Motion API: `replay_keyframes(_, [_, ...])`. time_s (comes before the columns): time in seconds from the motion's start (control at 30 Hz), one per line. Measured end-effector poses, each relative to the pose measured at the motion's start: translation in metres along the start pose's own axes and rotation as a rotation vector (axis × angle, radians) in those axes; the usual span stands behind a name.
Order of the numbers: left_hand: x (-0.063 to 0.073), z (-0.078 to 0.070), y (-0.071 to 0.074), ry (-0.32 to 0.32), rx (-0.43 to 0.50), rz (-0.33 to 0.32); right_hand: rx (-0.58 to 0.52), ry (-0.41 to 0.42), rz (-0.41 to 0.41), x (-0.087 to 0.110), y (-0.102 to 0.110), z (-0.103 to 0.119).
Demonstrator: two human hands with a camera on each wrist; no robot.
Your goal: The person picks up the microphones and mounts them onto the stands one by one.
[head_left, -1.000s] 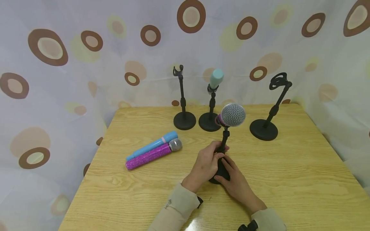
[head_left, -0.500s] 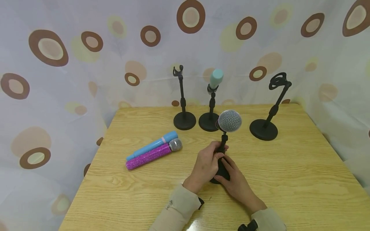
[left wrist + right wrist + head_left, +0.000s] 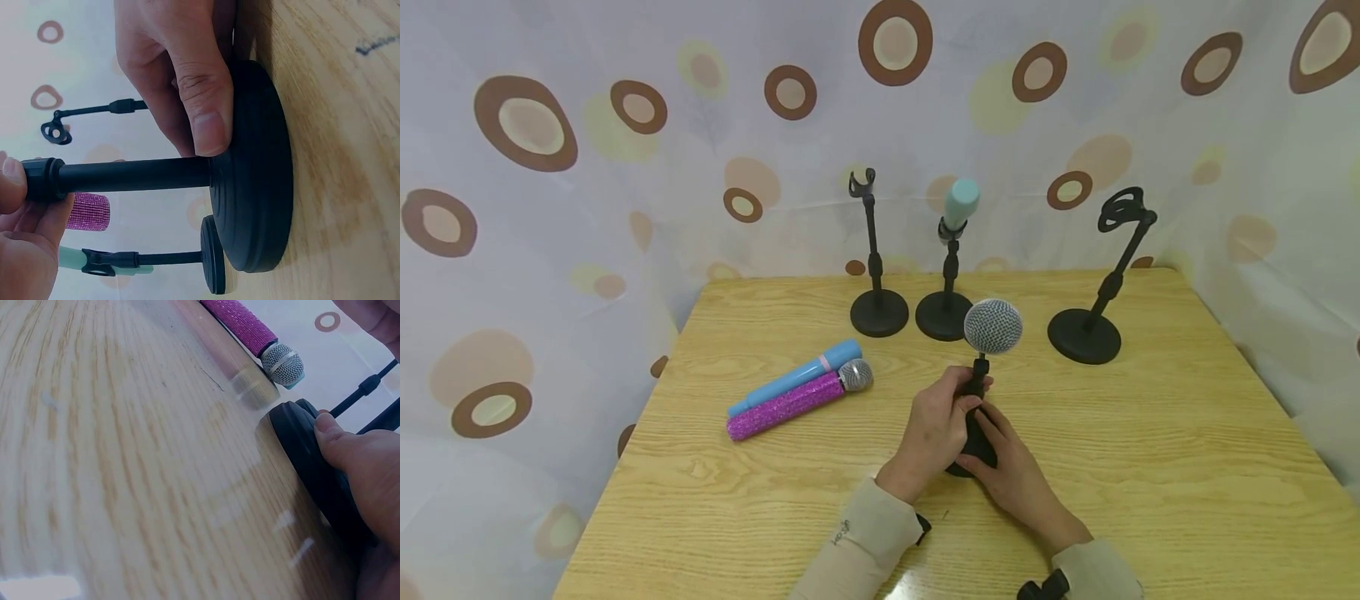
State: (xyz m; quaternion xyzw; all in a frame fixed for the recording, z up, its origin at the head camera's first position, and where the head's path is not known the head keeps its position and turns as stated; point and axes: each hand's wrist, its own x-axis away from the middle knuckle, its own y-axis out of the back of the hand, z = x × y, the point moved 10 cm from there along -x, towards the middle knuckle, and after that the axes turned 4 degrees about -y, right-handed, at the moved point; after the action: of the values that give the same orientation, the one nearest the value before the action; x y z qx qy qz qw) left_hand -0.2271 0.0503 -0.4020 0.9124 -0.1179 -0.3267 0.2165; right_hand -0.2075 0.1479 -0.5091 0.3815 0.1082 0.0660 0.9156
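A black desk microphone stand (image 3: 256,187) is upright near the middle of the table, carrying a microphone with a silver mesh head (image 3: 993,327). Part of its glittery magenta handle (image 3: 89,212) shows in the left wrist view. My left hand (image 3: 931,429) grips the stand's collar (image 3: 42,179) on the pole, thumb on one side and fingers on the other. Low down, my right hand (image 3: 1017,479) holds the round base, its thumb (image 3: 210,132) on top of the base and its other fingers partly hidden.
A blue microphone (image 3: 797,379) and a glittery purple one (image 3: 786,406) lie side by side on the left. Behind stand a bare stand (image 3: 878,312), a stand holding a mint microphone (image 3: 961,204), and another bare stand (image 3: 1084,336) to the right. A patterned curtain (image 3: 820,233) borders the table.
The microphone's mesh head has come down toward my left hand and slightly left, so less of the upper pole shows. Both hands stay in nearly the same place on the stand.
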Motion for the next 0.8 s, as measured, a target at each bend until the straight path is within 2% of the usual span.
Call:
replay_keyframes(0.2, [0.0005,0.0015,-0.0013,0.039,-0.004,0.011,0.002,-0.003,0.000,0.0000,0.0002,0.0004])
replay_keyframes(0.5, [0.0012,0.0012,0.0006,0.019,-0.001,-0.016,0.002,0.015,-0.012,-0.0006,0.0022,0.0024])
replay_keyframes(0.67, [0.0008,-0.0017,0.0008,-0.008,-0.038,-0.023,-0.006,0.014,-0.017,-0.0008,0.0038,0.0034])
replay_keyframes(0.8, [0.0021,0.0000,0.0005,0.000,0.003,-0.022,-0.007,0.019,-0.018,-0.0007,0.0037,0.0038])
